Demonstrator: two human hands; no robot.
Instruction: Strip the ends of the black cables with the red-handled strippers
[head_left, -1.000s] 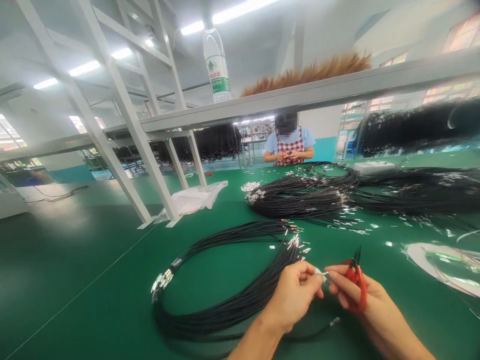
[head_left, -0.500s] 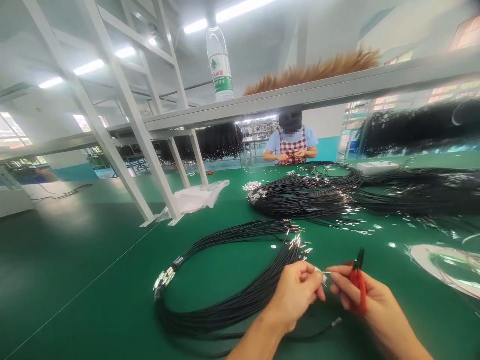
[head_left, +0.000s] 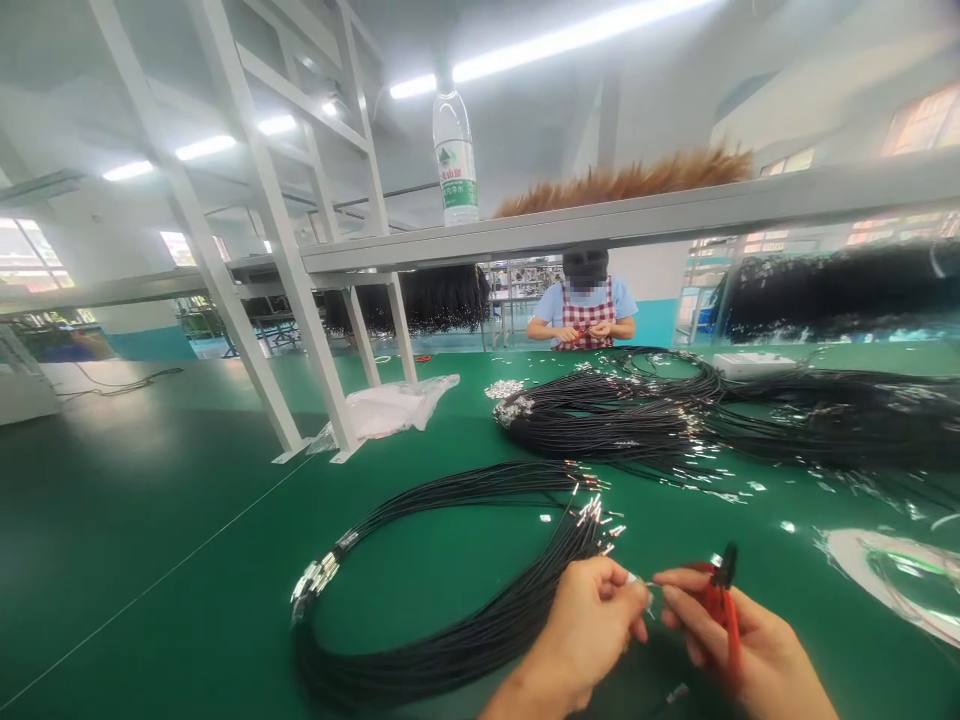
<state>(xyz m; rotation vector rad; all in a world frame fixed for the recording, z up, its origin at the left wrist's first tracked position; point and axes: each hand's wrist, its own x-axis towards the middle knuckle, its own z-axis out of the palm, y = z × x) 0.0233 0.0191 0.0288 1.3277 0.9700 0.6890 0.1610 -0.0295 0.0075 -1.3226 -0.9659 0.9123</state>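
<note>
While left hand (head_left: 596, 625) pinches white piece (head_left: 633, 578), red cutters (head_left: 732, 632) in right hand (head_left: 765, 650)

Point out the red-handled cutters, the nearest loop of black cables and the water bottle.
Red-handled cutters (head_left: 732, 628): head view, on a red handle.
Loop of black cables (head_left: 427, 668): head view, on its near side.
Water bottle (head_left: 458, 182): head view, on its label.

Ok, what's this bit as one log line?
left hand: pinching tiny white piece; right hand: holding red-handled cutters; green table: bundled black cables
</note>
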